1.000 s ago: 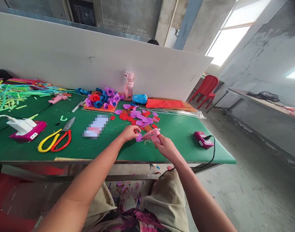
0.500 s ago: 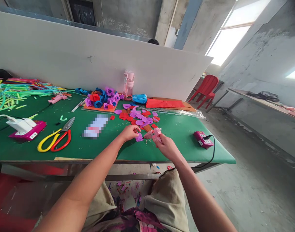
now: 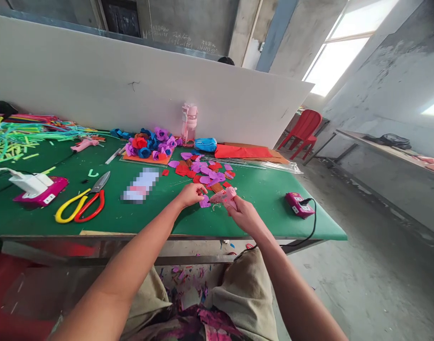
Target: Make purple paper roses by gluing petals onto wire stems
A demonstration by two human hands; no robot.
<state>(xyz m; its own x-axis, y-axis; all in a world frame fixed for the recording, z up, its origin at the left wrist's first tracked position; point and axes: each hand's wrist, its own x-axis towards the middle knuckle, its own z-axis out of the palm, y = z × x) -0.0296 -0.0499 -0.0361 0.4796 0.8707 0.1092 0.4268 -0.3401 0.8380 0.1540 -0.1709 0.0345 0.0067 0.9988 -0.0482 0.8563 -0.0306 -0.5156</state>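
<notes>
My right hand (image 3: 244, 212) is closed around a pink glue gun (image 3: 224, 195), its nozzle pointing left. Just left of that nozzle, my left hand (image 3: 193, 195) pinches a purple paper petal (image 3: 204, 202) above the green table (image 3: 160, 222). Beyond both hands lies a loose spread of purple, red and brown petals (image 3: 203, 171). Finished-looking paper flowers (image 3: 151, 143) in purple, blue and red are heaped on an orange sheet farther back. Thin strands hang below the glue gun's front.
Scissors (image 3: 85, 203) with yellow and red handles lie at left, near a magenta power block (image 3: 42, 192). Another magenta block (image 3: 299, 205) sits at right, its black cord running off the edge. A pink bottle (image 3: 189, 125) and blue pouch (image 3: 205, 144) stand near the white board (image 3: 131, 76).
The glue gun has shifted very slightly left, its nozzle closer to the petal. My left hand stays nearly in place.
</notes>
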